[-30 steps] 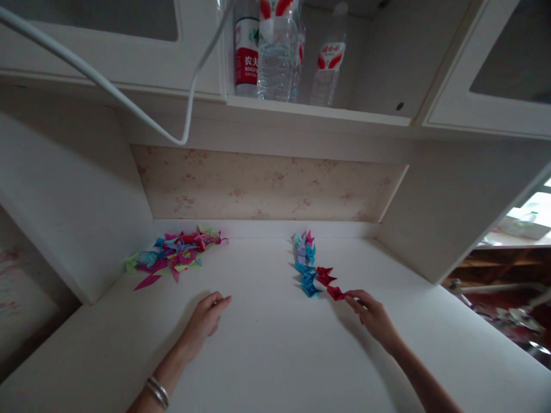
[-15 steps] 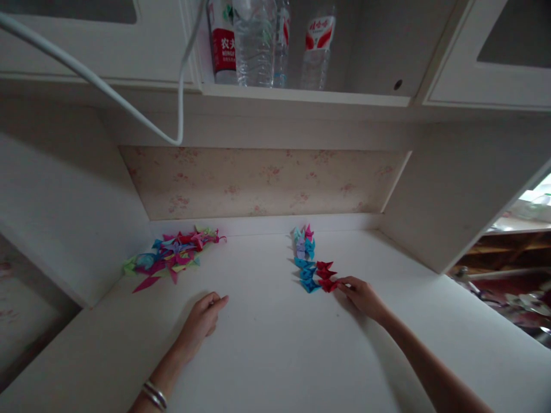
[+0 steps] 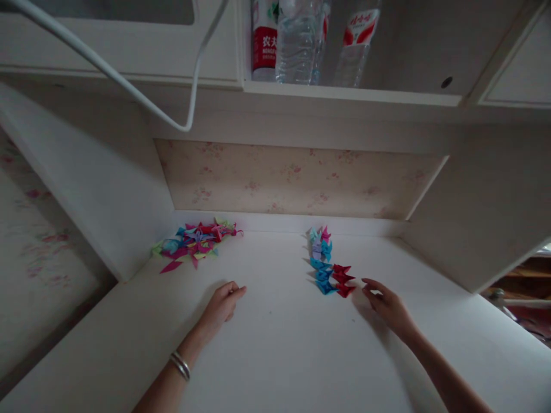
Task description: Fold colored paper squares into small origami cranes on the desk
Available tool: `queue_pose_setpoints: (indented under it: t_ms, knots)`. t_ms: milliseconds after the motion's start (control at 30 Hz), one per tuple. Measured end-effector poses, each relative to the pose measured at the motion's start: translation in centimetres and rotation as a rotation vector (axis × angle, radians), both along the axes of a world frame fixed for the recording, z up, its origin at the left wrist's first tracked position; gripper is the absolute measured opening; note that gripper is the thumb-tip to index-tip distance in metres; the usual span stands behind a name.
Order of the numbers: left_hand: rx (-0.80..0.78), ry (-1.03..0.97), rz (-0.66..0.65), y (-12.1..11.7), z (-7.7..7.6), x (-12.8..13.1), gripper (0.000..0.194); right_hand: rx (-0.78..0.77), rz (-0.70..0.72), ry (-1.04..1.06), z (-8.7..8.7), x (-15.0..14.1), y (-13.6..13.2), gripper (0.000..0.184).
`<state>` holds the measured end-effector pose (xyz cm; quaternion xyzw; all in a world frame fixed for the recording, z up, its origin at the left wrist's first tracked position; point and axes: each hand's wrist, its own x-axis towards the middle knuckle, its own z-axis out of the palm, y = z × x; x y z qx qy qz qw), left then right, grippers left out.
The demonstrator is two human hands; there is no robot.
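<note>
Just right of a red folded paper crane (image 3: pixel 344 289), my right hand (image 3: pixel 387 307) is open, thumb and forefinger apart, with a small gap to the paper. Behind that crane stand other red folded cranes (image 3: pixel 342 272), beside a column of blue paper cranes (image 3: pixel 325 281). Farther back in the same group are lilac, light blue and pink ones (image 3: pixel 319 246). My left hand (image 3: pixel 222 304), closed with the thumb along the curled fingers, is over the white surface left of centre; nothing shows in it. A heap of mixed coloured paper cranes (image 3: pixel 198 241) lies beyond it.
The white desktop (image 3: pixel 293 355) runs back to a floral wall panel (image 3: pixel 279 178), between side panels. Overhead, a cabinet shelf (image 3: pixel 353 94) holds several plastic bottles (image 3: pixel 297 49). A white cable or rod (image 3: pixel 129 89) hangs in front at upper left.
My right hand has let go of the front red crane and drawn back to the right. My left hand stays closed. The camera view has turned slightly left.
</note>
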<state>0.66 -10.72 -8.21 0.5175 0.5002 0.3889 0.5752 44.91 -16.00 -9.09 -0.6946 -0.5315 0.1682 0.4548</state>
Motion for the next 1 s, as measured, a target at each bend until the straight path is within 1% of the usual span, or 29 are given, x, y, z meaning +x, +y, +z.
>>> queue_pose_setpoints:
  t_ms: [67,133,200,267,367,433,533,600,667,700,767,833,867,933,1000]
  knots:
    - [-0.01,-0.006,0.004,-0.2,0.4,0.1,0.038,-0.008,-0.004,0.046,0.4,0.1,-0.4,0.051]
    - [-0.008,-0.008,0.008,-0.3,0.8,0.1,0.037,-0.006,-0.063,0.05,1.0,-0.5,-1.0,0.05]
    - [0.003,-0.002,0.009,-0.4,1.1,0.1,0.037,0.009,-0.13,0.032,1.6,-2.1,-1.7,0.047]
    - [0.005,0.009,0.005,-0.5,1.4,0.1,0.036,0.035,-0.135,0.053,1.7,-4.8,-2.3,0.044]
    - [0.013,0.024,0.001,-0.6,1.4,0.0,0.037,0.053,0.006,0.197,1.0,-10.4,-2.7,0.041]
    - [0.024,0.035,0.0,-0.6,1.3,-0.1,0.037,0.022,0.129,0.253,0.3,-14.6,-2.4,0.036]
    - [0.052,0.071,0.01,-0.7,0.8,0.1,0.037,-0.007,0.365,0.192,0.0,-20.0,-2.0,0.028]
    - [0.087,0.108,0.031,-0.7,0.5,0.3,0.036,-0.015,0.554,0.062,0.2,-22.3,-1.9,0.023]
    - [0.119,0.157,0.067,-0.4,0.2,0.3,0.035,-0.013,0.696,-0.068,0.6,-23.2,-2.1,0.021]
    - [0.14,0.206,0.097,0.0,0.1,0.1,0.034,-0.017,0.73,-0.101,0.7,-23.3,-2.2,0.021]
    - [0.21,0.42,0.192,1.2,0.1,-0.9,0.032,-0.034,0.728,-0.083,0.8,-22.8,-2.1,0.019]
    - [0.294,0.729,0.313,3.0,0.5,-2.6,0.032,-0.057,0.69,-0.008,0.6,-22.1,-1.9,0.018]
    - [0.291,0.82,0.36,3.9,0.8,-3.7,0.032,-0.063,0.679,0.027,0.4,-21.9,-1.7,0.017]
    - [0.27,0.922,0.432,5.7,1.5,-6.1,0.031,-0.074,0.676,0.078,0.1,-21.6,-1.4,0.017]
    - [0.249,1.01,0.474,7.1,2.0,-8.1,0.033,-0.087,0.685,0.109,-0.2,-21.6,-1.1,0.017]
